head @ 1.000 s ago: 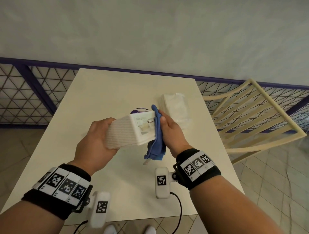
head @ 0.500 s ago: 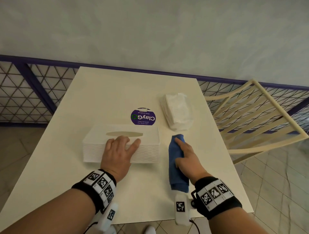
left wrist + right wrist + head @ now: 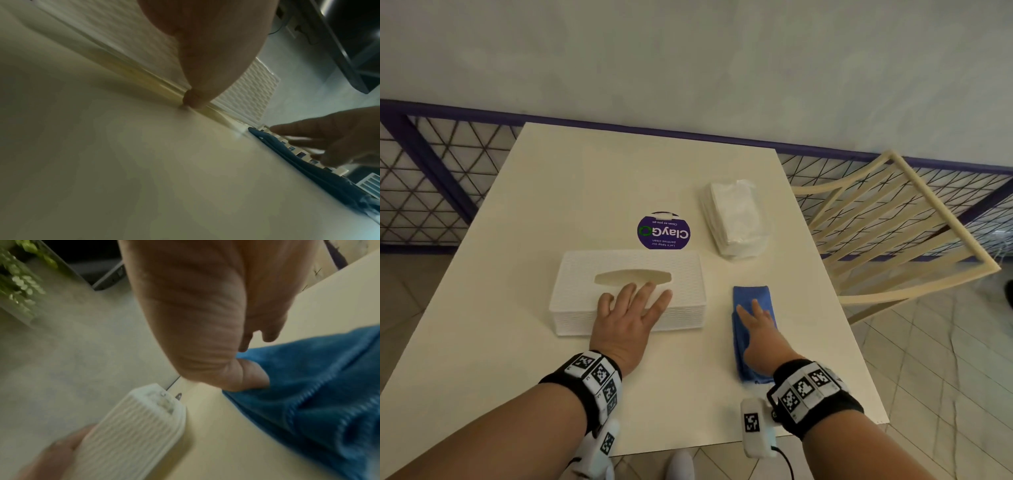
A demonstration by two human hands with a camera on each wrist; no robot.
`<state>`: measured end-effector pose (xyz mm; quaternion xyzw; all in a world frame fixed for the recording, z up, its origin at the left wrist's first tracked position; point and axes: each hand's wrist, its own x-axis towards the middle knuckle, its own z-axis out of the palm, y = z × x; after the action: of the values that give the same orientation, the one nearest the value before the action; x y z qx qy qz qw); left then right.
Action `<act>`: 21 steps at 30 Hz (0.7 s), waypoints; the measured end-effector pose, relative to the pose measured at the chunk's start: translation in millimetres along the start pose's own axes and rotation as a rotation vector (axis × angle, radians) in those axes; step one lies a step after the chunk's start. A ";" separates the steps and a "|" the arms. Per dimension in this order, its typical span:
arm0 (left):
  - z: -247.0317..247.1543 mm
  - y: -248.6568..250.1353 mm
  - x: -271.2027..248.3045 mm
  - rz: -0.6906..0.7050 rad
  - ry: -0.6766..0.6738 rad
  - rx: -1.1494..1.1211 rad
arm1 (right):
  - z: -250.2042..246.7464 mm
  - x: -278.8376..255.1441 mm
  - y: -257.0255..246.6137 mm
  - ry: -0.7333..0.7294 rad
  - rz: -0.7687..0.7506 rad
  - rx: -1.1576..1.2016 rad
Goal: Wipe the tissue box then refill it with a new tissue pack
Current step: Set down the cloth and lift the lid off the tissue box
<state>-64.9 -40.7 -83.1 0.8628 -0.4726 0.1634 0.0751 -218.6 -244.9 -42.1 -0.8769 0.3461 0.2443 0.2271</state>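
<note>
A white woven-look tissue box [image 3: 585, 287] stands on the cream table [image 3: 585, 192], its oval slot facing up and showing no tissue. My left hand [image 3: 633, 305] lies flat on the box's near top edge with fingers straight. To the right lies a folded blue cloth [image 3: 751, 298], and my right hand [image 3: 755, 318] rests on it with fingers spread. The right wrist view shows the blue cloth [image 3: 318, 394] under that hand and the tissue box [image 3: 131, 431] at lower left. A new tissue pack [image 3: 736, 219] in clear wrap lies beyond the cloth.
A round purple sticker [image 3: 663, 232] marks the table just behind the box. A cream slatted chair [image 3: 887, 236] stands off the table's right side. A purple-framed mesh railing [image 3: 431, 178] runs behind the table.
A second ago both hands held the box in the air with the cloth against its end. The box now stands on the table, the cloth lies beside it, and both hands rest flat.
</note>
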 end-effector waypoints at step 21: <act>-22.3 -40.1 -43.6 0.107 -0.101 -0.215 | -40.7 -3.9 -125.3 0.355 -0.494 0.142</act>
<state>-57.7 21.8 -76.6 0.8304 -0.5358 0.0719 0.1345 -120.1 -183.7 20.5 -0.9454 0.1731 -0.0002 0.2763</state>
